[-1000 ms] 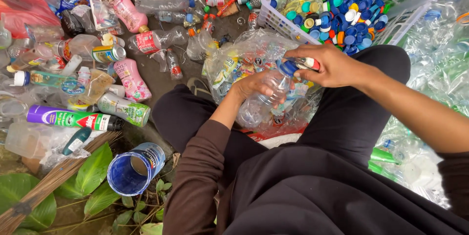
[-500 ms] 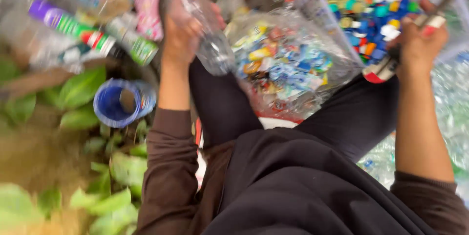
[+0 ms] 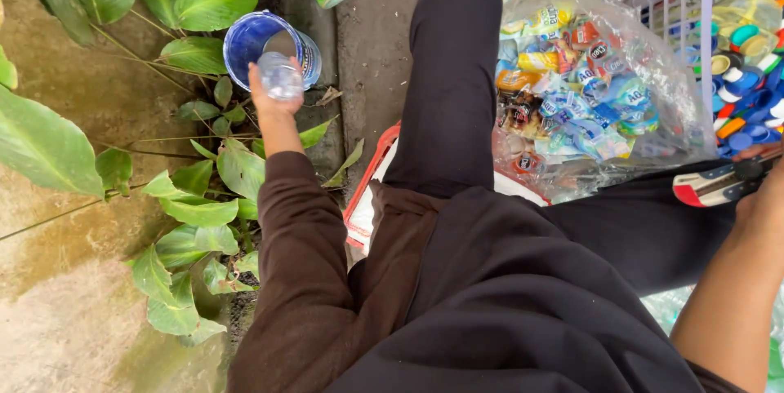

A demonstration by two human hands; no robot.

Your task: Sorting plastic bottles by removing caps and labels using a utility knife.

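1. Black cloth filled most of the view: the seated person's trousers (image 3: 457,91) and dark top, with a brown sleeve (image 3: 298,238) running out to the left.
2. Clear plastic made up the big bag of stripped labels (image 3: 588,91) lying between the knees, and just beside it, at the right edge, stood a white basket (image 3: 694,26) full of coloured bottle caps.
3. Green leaves (image 3: 204,197) crowded the damp ground on the left, close under the outstretched arm.
4. Blue and open-topped, a small bucket (image 3: 278,46) sat among those leaves.
5. Held over the bucket's mouth, a clear plastic bottle (image 3: 280,75) sat in the left hand (image 3: 269,103), fingers curled round its body.
6. At the right edge, the right hand (image 3: 763,197) touched a red-and-white cutter (image 3: 719,185); how firmly the fingers closed on it could not be told.
7. Risks, as I judged them: the bottle hung near the bucket's rim, so liquid could miss and run onto the ground, and the cutter lay out of the person's sight, close to the leg.
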